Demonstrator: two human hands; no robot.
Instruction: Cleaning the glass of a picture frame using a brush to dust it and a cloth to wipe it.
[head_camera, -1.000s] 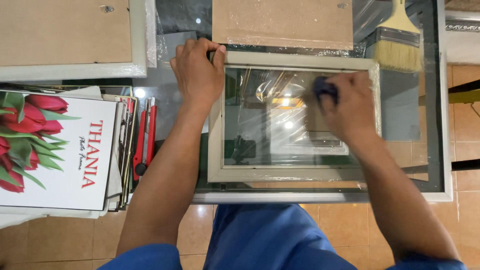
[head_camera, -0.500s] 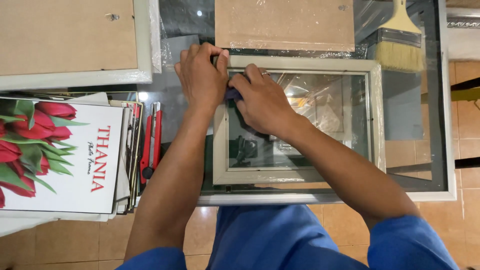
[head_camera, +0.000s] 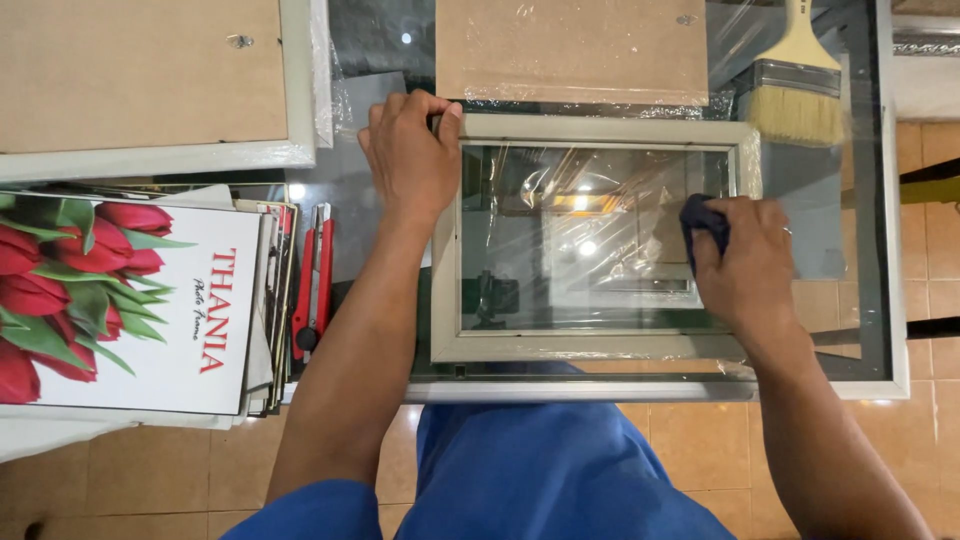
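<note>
In the head view, a pale picture frame (head_camera: 600, 345) with a glass pane lies flat on a glass table (head_camera: 895, 300), near the table's front edge and about in the middle of it. The left hand (head_camera: 412, 160) rests on the upper left corner of the frame, the fingers bent over its far edge and the thumb on its top, so it grips that corner. The right hand (head_camera: 748, 265) is on the right side of the frame, its fingers curled closed around a dark blue cloth (head_camera: 703, 218) that is pressed on the glass just beside the right edge. A wide paint brush (head_camera: 797, 88) lies near the far right corner of the table, apart from both hands. A brown backing board (head_camera: 572, 50) lies just behind the frame at the far edge. At the left edge, a red utility knife (head_camera: 315, 280) lies beside a stack of boxes (head_camera: 130, 300) printed with red tulips, and another frame (head_camera: 150, 85), turned back side up, lies at the far left corner.
</note>
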